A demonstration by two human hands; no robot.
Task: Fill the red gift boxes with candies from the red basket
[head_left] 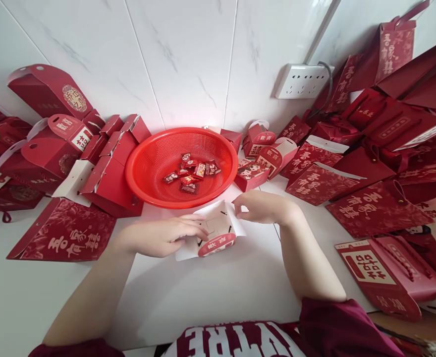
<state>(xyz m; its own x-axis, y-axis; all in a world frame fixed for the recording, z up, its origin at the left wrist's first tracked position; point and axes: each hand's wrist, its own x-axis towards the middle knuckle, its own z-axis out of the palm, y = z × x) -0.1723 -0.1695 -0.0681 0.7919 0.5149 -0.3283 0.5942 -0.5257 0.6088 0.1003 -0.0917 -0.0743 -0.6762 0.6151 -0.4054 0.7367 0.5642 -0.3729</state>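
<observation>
A small red and white paper box (218,245), partly unfolded with its white inside showing, lies on the white table (210,292) in front of my body. My left hand (166,235) reaches over the box's left side, fingers extended and spread a little against it. At the upper right corner, my right hand (253,206) pinches the white flap between thumb and fingers. Just beyond the box sits a red plastic basket (136,186), with several small wrapped candies (191,173) at its bottom.
Red gift boxes (117,163) and bags crowd the left side. Small boxes (253,173) stand right of the basket, with many red bags (374,208) farther right. A power strip (301,82) is on the marbled wall behind.
</observation>
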